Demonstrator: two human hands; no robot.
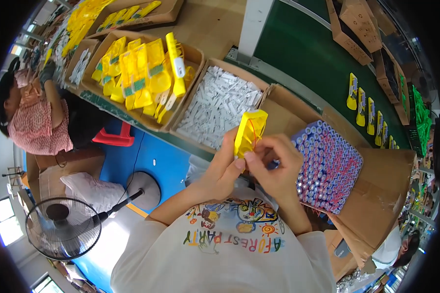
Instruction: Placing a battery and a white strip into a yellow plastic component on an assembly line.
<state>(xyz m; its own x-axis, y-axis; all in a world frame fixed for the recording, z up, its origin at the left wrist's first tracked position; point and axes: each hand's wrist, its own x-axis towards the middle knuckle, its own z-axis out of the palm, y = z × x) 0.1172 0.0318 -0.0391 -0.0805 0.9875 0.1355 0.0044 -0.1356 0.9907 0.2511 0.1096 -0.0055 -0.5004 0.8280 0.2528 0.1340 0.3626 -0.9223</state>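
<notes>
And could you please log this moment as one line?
left hand: holds yellow casing; right hand: at its lower end; nearby: white parts, cylindrical cells

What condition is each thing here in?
Yellow casing, hollow side showing, red wire inside
Left hand, gripping casing
Right hand, fingers at casing's lower end
Yellow-parts box, open, heaped full
White-parts box, open, filled
Cylinders, standing in packed rows
Fan, upright; spinning unclear

yellow casing [248,133]: lower end covered | dark item [274,164] by right hand [280,157]: mostly hidden
</notes>
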